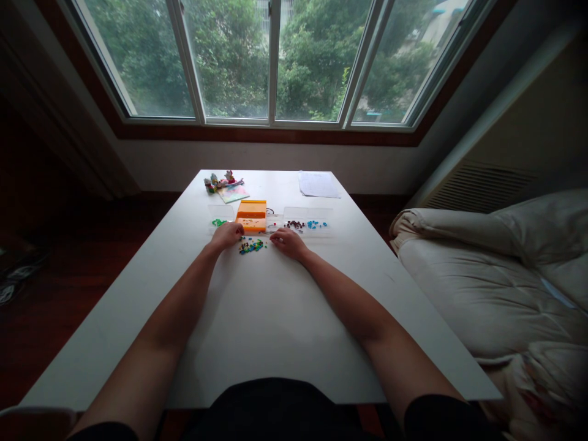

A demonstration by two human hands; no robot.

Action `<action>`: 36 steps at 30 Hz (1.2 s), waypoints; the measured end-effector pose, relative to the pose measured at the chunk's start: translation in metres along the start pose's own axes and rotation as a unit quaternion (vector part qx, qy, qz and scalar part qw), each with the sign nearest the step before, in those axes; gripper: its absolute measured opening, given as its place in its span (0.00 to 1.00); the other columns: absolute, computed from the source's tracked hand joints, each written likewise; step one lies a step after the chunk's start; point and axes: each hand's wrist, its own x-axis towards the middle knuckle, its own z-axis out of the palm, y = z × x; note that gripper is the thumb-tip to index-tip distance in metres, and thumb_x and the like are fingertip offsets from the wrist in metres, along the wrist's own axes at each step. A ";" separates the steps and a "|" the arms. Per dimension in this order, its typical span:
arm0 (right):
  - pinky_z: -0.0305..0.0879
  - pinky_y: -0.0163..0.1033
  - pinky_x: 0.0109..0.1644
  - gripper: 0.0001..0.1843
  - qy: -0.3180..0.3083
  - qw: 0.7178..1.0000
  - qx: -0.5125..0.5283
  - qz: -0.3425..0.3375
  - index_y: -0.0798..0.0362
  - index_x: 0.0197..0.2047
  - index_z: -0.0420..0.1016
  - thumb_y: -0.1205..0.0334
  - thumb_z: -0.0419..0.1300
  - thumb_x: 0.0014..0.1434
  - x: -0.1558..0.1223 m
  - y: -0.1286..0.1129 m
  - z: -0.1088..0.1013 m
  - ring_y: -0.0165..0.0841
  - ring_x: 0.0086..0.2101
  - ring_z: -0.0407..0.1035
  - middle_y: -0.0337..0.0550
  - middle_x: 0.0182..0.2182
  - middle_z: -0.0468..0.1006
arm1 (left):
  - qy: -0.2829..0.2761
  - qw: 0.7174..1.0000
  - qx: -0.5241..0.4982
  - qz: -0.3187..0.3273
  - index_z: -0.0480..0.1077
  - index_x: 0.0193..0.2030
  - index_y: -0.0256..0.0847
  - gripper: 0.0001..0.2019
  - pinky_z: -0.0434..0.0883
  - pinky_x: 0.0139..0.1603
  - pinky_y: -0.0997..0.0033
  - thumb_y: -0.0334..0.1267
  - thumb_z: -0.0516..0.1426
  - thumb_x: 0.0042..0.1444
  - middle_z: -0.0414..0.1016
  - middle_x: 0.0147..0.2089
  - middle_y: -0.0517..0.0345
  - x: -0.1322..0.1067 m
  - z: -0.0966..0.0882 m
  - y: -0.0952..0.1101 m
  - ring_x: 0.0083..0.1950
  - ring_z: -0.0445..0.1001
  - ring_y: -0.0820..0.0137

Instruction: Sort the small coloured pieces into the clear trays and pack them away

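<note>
Between my two hands lies a loose pile of small mixed pieces [252,247], green, yellow, blue and dark, on the white table. My left hand [228,235] is closed at the pile's upper left, beside the front corner of an open orange case [252,207]. Its fingertips are pressed together, and anything in them is too small to make out. To the right of the pile, my right hand [288,242] rests low with its fingers curled together; what they hold, if anything, cannot be made out. A few orange pieces lie in the case.
Clear boxes hold green pieces [218,223] at left, and brown pieces [294,225] and blue pieces [316,225] at right. Small figurines [221,181] and a colourful card [233,193] are at the far left. Paper sheets [318,184] lie far right. A sofa [482,282] stands beside the table [275,331].
</note>
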 end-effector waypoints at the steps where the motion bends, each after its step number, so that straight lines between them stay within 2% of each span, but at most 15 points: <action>1: 0.64 0.39 0.48 0.07 0.000 1.000 0.001 -0.001 0.49 0.42 0.82 0.66 0.63 0.63 0.000 0.000 0.000 0.36 0.41 0.70 0.44 0.38 0.79 | -0.001 1.000 -0.002 -0.002 0.80 0.38 0.46 0.11 0.70 0.43 0.70 0.32 0.57 0.52 0.82 0.42 0.56 0.000 -0.001 -0.002 0.45 0.76 0.64; 10: 0.64 0.39 0.49 0.07 -0.007 1.000 -0.001 0.005 0.49 0.42 0.82 0.65 0.63 0.63 -0.002 0.001 -0.001 0.36 0.42 0.70 0.44 0.39 0.79 | -0.063 0.997 -0.026 -0.018 0.80 0.40 0.45 0.10 0.69 0.38 0.72 0.38 0.59 0.53 0.82 0.42 0.57 -0.001 -0.010 -0.010 0.41 0.77 0.65; 14: 0.64 0.39 0.49 0.07 -0.003 1.000 0.001 -0.003 0.49 0.42 0.82 0.66 0.62 0.63 -0.002 0.001 -0.002 0.35 0.42 0.70 0.44 0.39 0.79 | -0.089 0.995 -0.039 0.015 0.80 0.39 0.45 0.10 0.68 0.37 0.72 0.39 0.60 0.51 0.81 0.40 0.58 -0.002 -0.010 -0.007 0.40 0.77 0.66; 19: 0.64 0.39 0.49 0.07 -0.006 1.000 0.002 -0.003 0.50 0.42 0.82 0.65 0.62 0.63 -0.001 0.000 -0.003 0.36 0.42 0.70 0.44 0.39 0.79 | -0.049 0.997 -0.019 0.057 0.79 0.37 0.44 0.09 0.68 0.37 0.72 0.35 0.58 0.51 0.81 0.39 0.57 -0.002 -0.006 0.001 0.40 0.76 0.66; 27: 0.64 0.39 0.48 0.07 -0.001 1.000 0.003 -0.001 0.49 0.42 0.83 0.65 0.63 0.63 0.001 0.000 -0.001 0.36 0.41 0.70 0.44 0.38 0.79 | -0.025 0.998 -0.003 0.049 0.79 0.37 0.44 0.07 0.67 0.37 0.71 0.38 0.60 0.53 0.80 0.38 0.56 -0.004 -0.004 0.011 0.40 0.76 0.65; 36: 0.63 0.39 0.48 0.07 -0.003 1.000 -0.002 0.002 0.49 0.42 0.83 0.65 0.63 0.63 0.002 -0.002 -0.001 0.36 0.41 0.69 0.44 0.39 0.79 | 0.028 0.996 0.011 0.089 0.79 0.37 0.43 0.06 0.68 0.44 0.67 0.38 0.61 0.56 0.78 0.39 0.53 -0.006 0.002 0.033 0.43 0.73 0.63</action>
